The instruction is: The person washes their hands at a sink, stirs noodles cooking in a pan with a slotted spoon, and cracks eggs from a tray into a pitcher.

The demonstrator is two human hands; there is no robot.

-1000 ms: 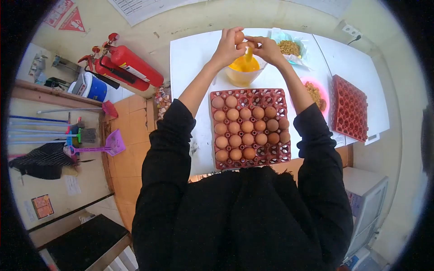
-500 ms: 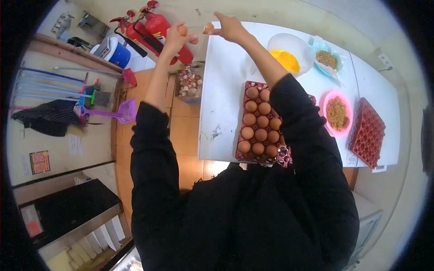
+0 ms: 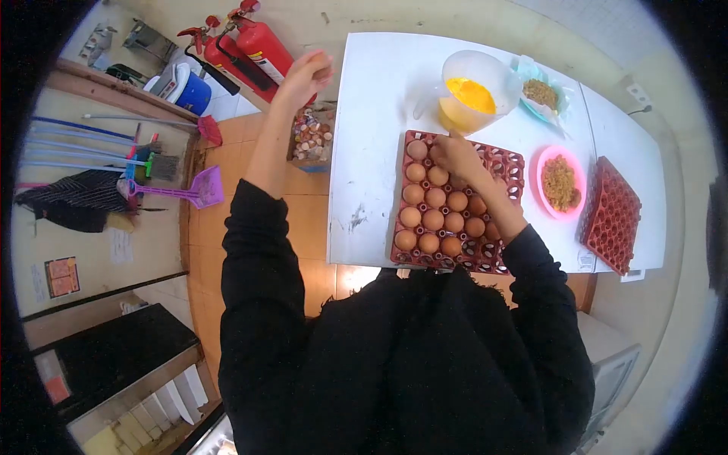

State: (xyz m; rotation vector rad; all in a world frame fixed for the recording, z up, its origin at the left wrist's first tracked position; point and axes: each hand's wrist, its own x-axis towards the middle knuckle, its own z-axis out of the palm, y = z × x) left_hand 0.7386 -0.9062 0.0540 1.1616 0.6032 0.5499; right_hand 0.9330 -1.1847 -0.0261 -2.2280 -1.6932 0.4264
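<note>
My left hand [image 3: 305, 79] is raised beside the table's far left corner, near the fire extinguishers. Its fingers are curled round an eggshell [image 3: 323, 58], mostly hidden. My right hand [image 3: 459, 161] reaches down over the red egg tray [image 3: 493, 267], its fingers closed about an egg in the far row that they largely cover. Brown eggs [image 3: 433, 220] fill the tray's left and middle; several cups at the right have none. Just beyond the right hand stands a translucent plastic jug [image 3: 504, 76] with yellow liquid egg [image 3: 472, 94] inside.
On the floor left of the white table [image 3: 364, 182], a box holds broken eggshells [image 3: 312, 136]. Red fire extinguishers [image 3: 262, 49] stand behind it. Right of the tray are a pink bowl [image 3: 537, 178] of brown crumbly food, a greenish bowl [image 3: 557, 114] and another egg tray [image 3: 613, 216].
My right hand has left the spot beside my left hand and come down to the egg tray; the shell it held is gone from it. My left hand has shifted slightly right and down.
</note>
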